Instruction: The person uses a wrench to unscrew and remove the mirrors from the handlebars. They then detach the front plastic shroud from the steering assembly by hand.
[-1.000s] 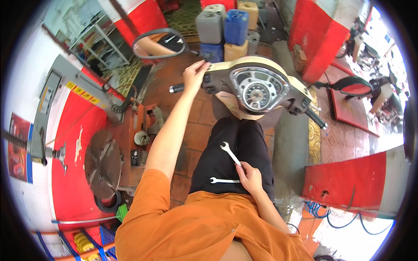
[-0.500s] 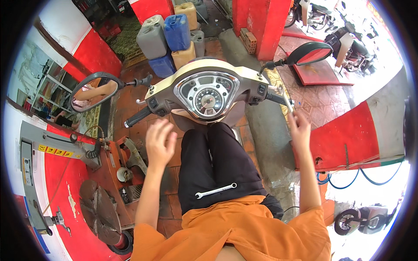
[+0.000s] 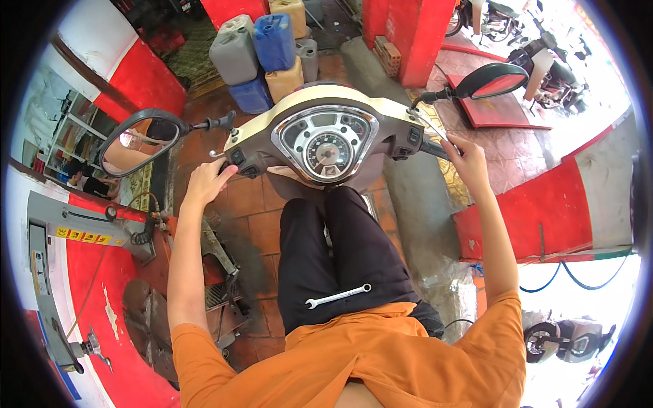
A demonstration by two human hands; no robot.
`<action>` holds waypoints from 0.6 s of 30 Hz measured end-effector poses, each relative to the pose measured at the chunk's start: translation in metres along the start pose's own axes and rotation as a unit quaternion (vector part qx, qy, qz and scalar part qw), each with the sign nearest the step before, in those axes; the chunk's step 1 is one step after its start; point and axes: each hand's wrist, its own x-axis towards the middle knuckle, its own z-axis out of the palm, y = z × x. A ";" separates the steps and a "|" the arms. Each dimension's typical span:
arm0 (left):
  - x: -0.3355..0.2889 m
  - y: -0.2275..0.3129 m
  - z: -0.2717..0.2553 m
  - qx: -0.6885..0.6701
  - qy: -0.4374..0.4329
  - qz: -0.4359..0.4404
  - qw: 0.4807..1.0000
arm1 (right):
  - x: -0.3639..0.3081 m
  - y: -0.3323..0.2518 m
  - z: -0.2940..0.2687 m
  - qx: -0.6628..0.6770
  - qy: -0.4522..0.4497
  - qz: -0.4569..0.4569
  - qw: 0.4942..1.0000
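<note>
Curling over the handlebar (image 3: 257, 151), my left hand (image 3: 206, 182) no longer hovers, so I now reach both ends; my right hand (image 3: 466, 160) seemingly pinches a slim silver bar (image 3: 434, 128), a wrench (image 3: 338, 296) lying bodyward between them.

Blk-clad lap (image 3: 309, 248), silver wrench (image 3: 338, 296) across it, tiled flr (image 3: 264, 226) w/ stacked jerrycans (image 3: 274, 43)

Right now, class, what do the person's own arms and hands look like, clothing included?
The left sleeve and right sleeve are short and orange, matching the shirt, and end near the elbows. The left forearm and right forearm are bare. The left hand and right hand wear no gloves; no watch shows.
</note>
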 end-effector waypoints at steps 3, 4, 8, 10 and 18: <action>-0.002 -0.006 0.017 0.082 0.122 0.054 0.988 | 0.007 -0.009 0.001 -0.012 -0.033 0.015 0.999; -0.002 -0.006 0.020 0.124 0.185 0.082 0.971 | 0.008 -0.006 0.003 -0.010 -0.032 0.016 0.999; -0.008 -0.002 0.030 0.113 0.201 0.037 0.972 | 0.008 -0.007 0.009 -0.018 -0.008 0.007 1.000; -0.009 0.001 0.031 0.108 0.215 0.031 0.970 | 0.005 -0.011 0.010 -0.027 -0.016 0.021 0.999; -0.016 -0.005 0.045 0.133 0.273 0.075 0.950 | 0.003 -0.008 0.019 -0.024 -0.005 0.023 0.999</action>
